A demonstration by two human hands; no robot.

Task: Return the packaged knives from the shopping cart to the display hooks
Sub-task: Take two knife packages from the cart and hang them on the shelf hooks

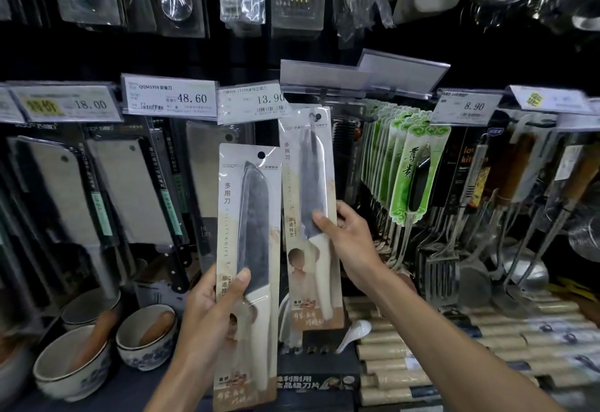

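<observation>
My left hand (207, 311) grips a packaged utility knife (248, 249) by its lower half, held upright before the display. This pack's hang hole is free, below the 13.90 price tag (251, 101). My right hand (344, 236) pinches a second, matching packaged knife (306, 190) at mid-height, thumb on its front. This second pack's top hole sits up at a display hook (314, 116) under a blank label holder; whether the hook passes through it I cannot tell. Both knives have dark blades and white handles. No shopping cart is in view.
Packaged cleavers (130, 190) hang at left under 18.00 and 48.60 tags. Green-carded small tools (418, 171) and metal spatulas and ladles (487, 233) hang at right. Ceramic bowls with pestles (74, 363) stand on the shelf at lower left, rolled mats (454, 330) at lower right.
</observation>
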